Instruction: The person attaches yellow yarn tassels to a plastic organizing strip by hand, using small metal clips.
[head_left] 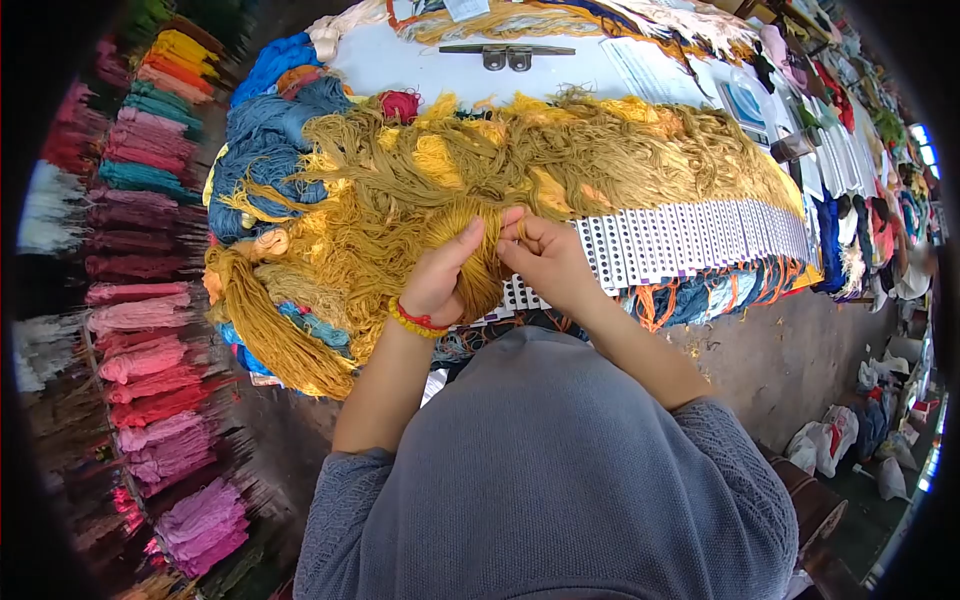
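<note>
My left hand [438,278] is wrapped round a bundle of mustard-yellow yarn [482,288], its thumb along the upper side. Close beside it, my right hand [556,262] pinches yarn from the same bundle between thumb and curled fingers; the exact strands are too small to make out. Beneath and beyond both hands spreads a tangled heap of mustard and olive yarn [380,190]. A row of white cards with dark holes [650,245] overlaps along the table's near edge, right of my right hand. A thick mustard skein [275,330] hangs at the left corner.
Blue yarn [262,135] is piled at the table's left end. A metal clip [507,57] lies on the white surface at the back. Racks of coloured skeins [150,300] stand at left. Plastic bags [825,440] sit on the floor at right.
</note>
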